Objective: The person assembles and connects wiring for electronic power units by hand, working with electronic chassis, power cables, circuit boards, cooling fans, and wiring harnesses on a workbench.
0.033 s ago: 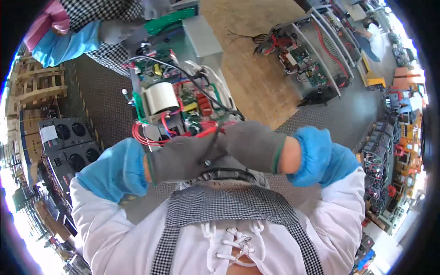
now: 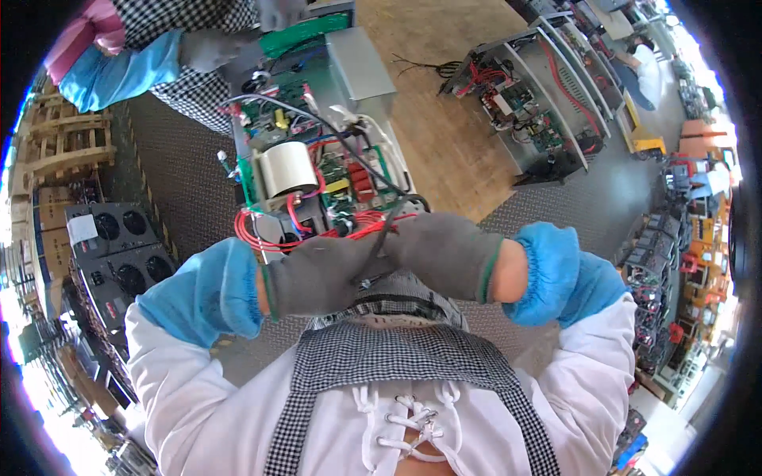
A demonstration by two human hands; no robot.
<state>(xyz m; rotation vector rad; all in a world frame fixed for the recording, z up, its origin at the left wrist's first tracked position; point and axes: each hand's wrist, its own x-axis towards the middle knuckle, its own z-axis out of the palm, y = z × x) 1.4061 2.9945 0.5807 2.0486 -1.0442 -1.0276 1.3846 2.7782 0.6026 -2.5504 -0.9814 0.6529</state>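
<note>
Both my hands wear grey gloves and meet in front of my checked apron, at the near edge of an open electronics chassis (image 2: 401, 151). A black cable (image 2: 385, 230) loops over the chassis and drops between the hands, ending near a small metal tip (image 2: 365, 283). My left hand (image 2: 317, 270) is closed around the cable by this end. Against it, my right hand (image 2: 444, 250) is closed on the same cable, its fingertips largely hidden. Red wires (image 2: 258, 232) and a white cylinder (image 2: 287, 169) sit inside the chassis, just beyond my left hand.
Across the chassis, a co-worker's gloved hand (image 2: 210, 49) is beside a green bundle (image 2: 305, 34). A second open chassis (image 2: 528, 107) stands on the wooden bench top (image 2: 452, 135) to the right. Black fan units (image 2: 123, 246) and wooden pallets (image 2: 71, 147) are at left.
The chassis appears slightly shifted to the right and lower in view. The co-worker's hand, blurred before, now shows sharply. My hands keep their hold on the black cable.
</note>
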